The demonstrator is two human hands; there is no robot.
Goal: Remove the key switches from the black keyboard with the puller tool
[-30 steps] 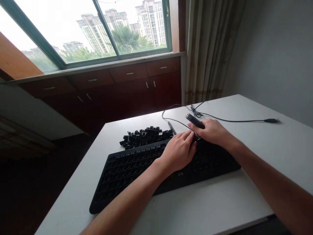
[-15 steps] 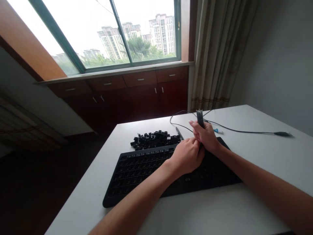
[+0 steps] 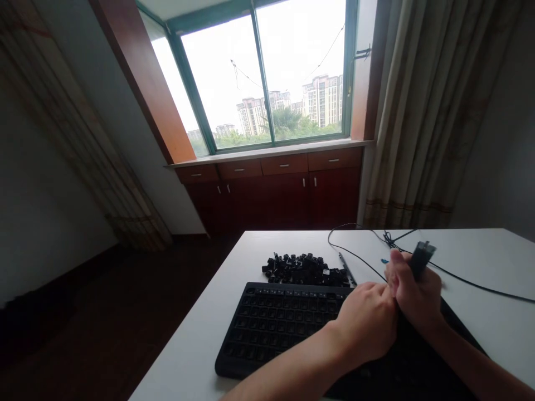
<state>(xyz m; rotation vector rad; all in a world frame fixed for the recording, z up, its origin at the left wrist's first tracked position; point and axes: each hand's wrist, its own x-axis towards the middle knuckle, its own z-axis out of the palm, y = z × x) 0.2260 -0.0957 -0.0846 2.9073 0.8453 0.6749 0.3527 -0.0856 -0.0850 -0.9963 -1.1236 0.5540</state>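
While the right hand is wrapped around a dark keycap-puller-like tool, its upper end sticking up above the knuckles and tilted slightly right, the left hand sits curled just beside it, the two touching at the fingers over the right part of the black keyboard. What exactly the tool is cannot be told for sure; its lower end is hidden behind the hands. Right grip: closed firmly on the tool. Left grip: fingers folded inward; whether they pinch a small part or only steady the tool's lower end cannot be told.

Judgement on technique: work on the tool's lower end goes best with the right hand keeping the shaft steady and the left doing the fine pinching, both wrists resting low on the keyboard frame so nothing jerks. Pull in line with the shaft, not sideways, so a freed cap does not fly off.

Position relative to grip: the tool lies inside the right fist, above the keyboard's right half. A pile of loose black keycaps lies on the white table just behind the keyboard, to the left of the hands and apart from them. A thin pen-like rod lies beside the pile. The black cable runs behind the hands toward the right
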